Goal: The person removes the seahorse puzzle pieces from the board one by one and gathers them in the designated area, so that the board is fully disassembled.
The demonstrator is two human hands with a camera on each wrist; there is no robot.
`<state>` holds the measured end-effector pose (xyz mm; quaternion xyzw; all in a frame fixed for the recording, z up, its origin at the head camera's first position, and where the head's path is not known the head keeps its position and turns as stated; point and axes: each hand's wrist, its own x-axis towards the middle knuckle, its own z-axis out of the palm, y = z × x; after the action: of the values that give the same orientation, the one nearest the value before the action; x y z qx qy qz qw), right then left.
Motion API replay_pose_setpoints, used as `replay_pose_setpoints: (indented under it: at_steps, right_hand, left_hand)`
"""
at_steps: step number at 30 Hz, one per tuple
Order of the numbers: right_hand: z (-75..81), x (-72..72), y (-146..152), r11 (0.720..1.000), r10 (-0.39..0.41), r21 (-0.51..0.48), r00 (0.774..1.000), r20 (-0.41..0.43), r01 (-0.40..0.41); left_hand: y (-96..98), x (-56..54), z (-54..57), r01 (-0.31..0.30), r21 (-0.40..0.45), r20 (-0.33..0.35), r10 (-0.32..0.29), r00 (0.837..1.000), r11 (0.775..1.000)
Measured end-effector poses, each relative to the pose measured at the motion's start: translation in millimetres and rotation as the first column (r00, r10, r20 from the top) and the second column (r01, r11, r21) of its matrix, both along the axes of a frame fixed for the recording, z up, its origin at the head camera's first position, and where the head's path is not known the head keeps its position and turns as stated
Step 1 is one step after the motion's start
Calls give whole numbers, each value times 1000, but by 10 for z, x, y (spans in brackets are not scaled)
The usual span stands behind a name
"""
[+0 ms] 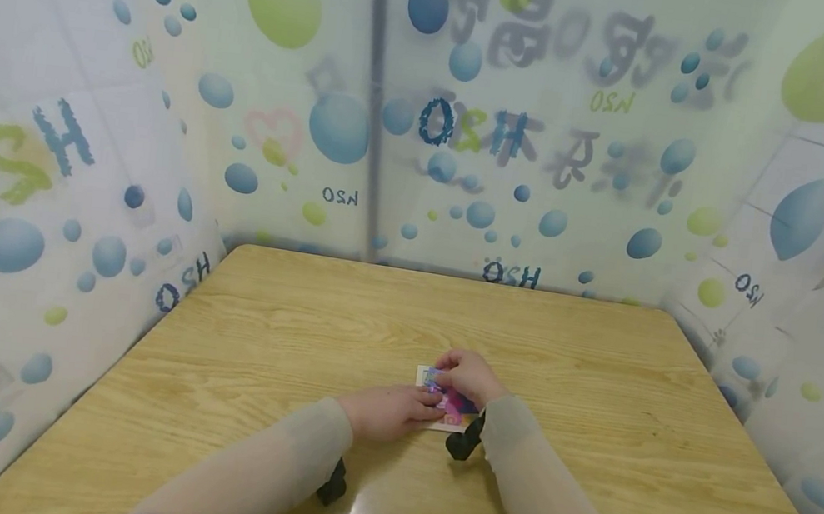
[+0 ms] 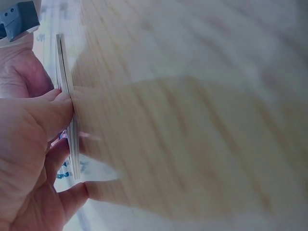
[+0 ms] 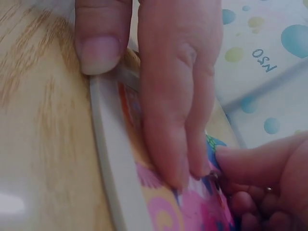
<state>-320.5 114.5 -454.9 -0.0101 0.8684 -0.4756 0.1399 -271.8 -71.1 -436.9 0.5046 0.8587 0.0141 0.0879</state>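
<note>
A flat picture puzzle board (image 1: 451, 420) with a raised white border and a pink, purple and orange picture lies on the table. My left hand (image 1: 390, 411) reaches in from its near left side. Straight fingers (image 3: 166, 120) press on the picture, while the thumb (image 3: 100, 54) is at the border's edge. At the board's far side is my right hand (image 1: 473, 376), pinching a small blue-and-green puzzle piece (image 3: 216, 143) between thumb and curled fingers. The right palm covers part of the picture. Edge-on in the left wrist view, the board (image 2: 69, 115) shows stacked layers.
The wooden table (image 1: 286, 302) reaches back to patterned curtains (image 1: 553, 205) on three sides. A dark wrist mount (image 1: 333, 483) hangs under the left wrist, and another mount (image 1: 464, 440) on the right wrist stands close over the board's near corner.
</note>
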Motion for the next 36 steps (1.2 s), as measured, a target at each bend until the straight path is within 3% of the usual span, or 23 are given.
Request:
replay_pose_setpoints:
  at_steps: [8,24,31,36]
  right_hand:
    - [-6,-13,-12,998,-9,-60,1000,9,9]
    - [24,-32,23,987,-17,-159,999,44,24]
    - [1,-47,76,975,3,-224,1000,18,1]
    - [16,-67,109,968,-1,-251,999,43,12]
  left_hand:
    - [0,-7,2,-37,-3,39,37,999,999]
    - [0,-19,-14,-57,15,36,56,998,998]
    - [5,-3,5,-42,9,23,42,999,999]
    - [6,1,7,-32,4,28,32,999,999]
